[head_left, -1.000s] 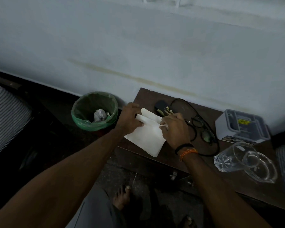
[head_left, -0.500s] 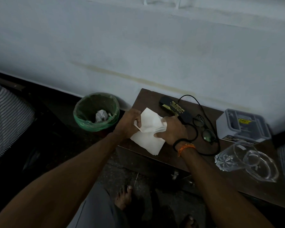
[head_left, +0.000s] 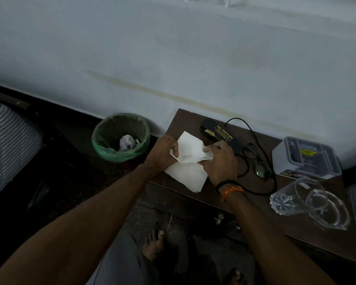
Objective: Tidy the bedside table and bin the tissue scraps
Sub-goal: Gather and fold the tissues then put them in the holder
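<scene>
Dark wooden bedside table (head_left: 193, 120) with spectacle case (head_left: 224, 136), glasses (head_left: 257, 161), grey box (head_left: 304, 159), glass tumbler (head_left: 292, 196)

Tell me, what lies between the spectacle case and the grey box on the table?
In the head view, the eyeglasses and the black cord lie between the spectacle case and the grey box.

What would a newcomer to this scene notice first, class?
First, the white tissue gripped between the left hand and right hand over the bedside table's left end. Next, the green-lined bin on the floor to its left, crumpled paper inside.
</scene>
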Demonstrator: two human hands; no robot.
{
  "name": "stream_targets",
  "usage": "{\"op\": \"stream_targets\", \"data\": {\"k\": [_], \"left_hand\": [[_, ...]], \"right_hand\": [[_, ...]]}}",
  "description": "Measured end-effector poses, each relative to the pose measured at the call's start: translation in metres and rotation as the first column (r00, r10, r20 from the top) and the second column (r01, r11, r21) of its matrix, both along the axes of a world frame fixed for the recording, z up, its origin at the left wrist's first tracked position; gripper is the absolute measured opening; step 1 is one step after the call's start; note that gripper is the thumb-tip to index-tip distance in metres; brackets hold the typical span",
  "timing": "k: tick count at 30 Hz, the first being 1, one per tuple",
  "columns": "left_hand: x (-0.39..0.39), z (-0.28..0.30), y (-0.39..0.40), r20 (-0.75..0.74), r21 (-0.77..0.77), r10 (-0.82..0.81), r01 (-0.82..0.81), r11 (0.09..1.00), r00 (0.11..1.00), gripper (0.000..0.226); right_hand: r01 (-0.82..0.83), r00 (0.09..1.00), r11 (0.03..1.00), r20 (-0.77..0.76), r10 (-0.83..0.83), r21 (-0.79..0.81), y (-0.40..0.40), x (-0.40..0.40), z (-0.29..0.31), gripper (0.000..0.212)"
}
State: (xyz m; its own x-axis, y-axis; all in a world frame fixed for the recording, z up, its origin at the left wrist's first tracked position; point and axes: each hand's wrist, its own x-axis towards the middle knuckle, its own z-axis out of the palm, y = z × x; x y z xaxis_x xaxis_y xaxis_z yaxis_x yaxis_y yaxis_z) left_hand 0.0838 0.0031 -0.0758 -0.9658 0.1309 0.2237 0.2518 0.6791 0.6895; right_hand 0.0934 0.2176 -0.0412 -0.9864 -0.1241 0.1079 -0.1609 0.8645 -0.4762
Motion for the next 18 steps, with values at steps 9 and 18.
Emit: {"op": "stream_targets", "data": {"k": [9,18], "left_hand": [[-0.003,0.002,-0.002,-0.008,-0.001,0.027,-0.027,1.0,1.0,0.007],[-0.001,0.004,-0.002,0.168,0.155,0.075,-0.102,0.983,0.983,0.068]], "right_hand": [[-0.076,0.997,0.976,-0.004,0.077,-0.203,-0.003,0.001,0.0,0.013],[0.03,0.991,0.831,0.128,0.05,-0.556,-0.012,0.013,-0.002,0.044]]}}
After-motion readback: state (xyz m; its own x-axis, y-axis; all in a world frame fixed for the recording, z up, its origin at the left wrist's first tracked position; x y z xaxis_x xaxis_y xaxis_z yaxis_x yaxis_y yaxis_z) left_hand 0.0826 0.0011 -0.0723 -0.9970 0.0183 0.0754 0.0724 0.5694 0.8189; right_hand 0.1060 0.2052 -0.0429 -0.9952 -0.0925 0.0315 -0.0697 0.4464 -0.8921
